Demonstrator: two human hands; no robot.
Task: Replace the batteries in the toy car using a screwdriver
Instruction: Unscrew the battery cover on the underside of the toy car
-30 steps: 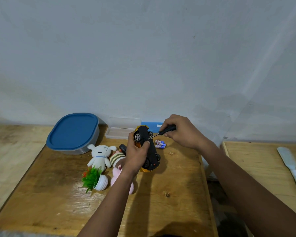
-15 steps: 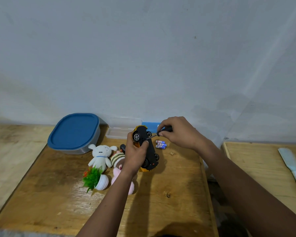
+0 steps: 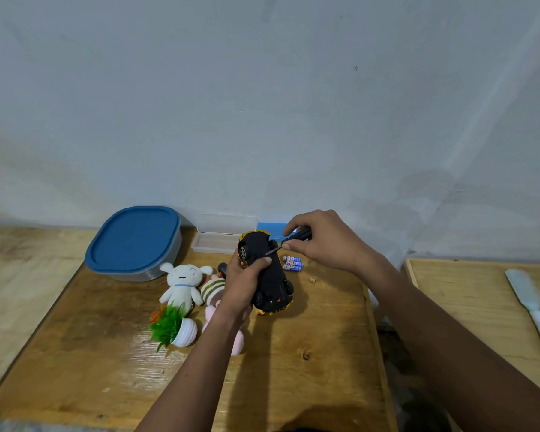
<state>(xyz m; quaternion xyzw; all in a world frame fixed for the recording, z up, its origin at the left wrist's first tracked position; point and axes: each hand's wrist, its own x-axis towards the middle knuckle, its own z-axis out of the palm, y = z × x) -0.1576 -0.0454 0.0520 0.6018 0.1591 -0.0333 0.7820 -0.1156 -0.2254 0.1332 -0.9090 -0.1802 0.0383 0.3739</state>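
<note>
- Left hand (image 3: pixel 242 286) was wrapped around the toy car (image 3: pixel 267 272), holding it belly-up and tilted just above the wooden table (image 3: pixel 293 369), thumb pressed on the black underside.
- Right hand (image 3: pixel 328 241) was pinched tight on the black-handled screwdriver (image 3: pixel 293 239), and the tip looked to be touching the car's underside near the upper wheel.
- Loose batteries (image 3: pixel 293 263) sat on the table just right of the car.
- Off to the left: a blue-lidded container (image 3: pixel 133 241), white plush bunny (image 3: pixel 183 283) and a little fake plant (image 3: pixel 172 327).
- Clear plastic case (image 3: pixel 220 238) sat back by the wall.
</note>
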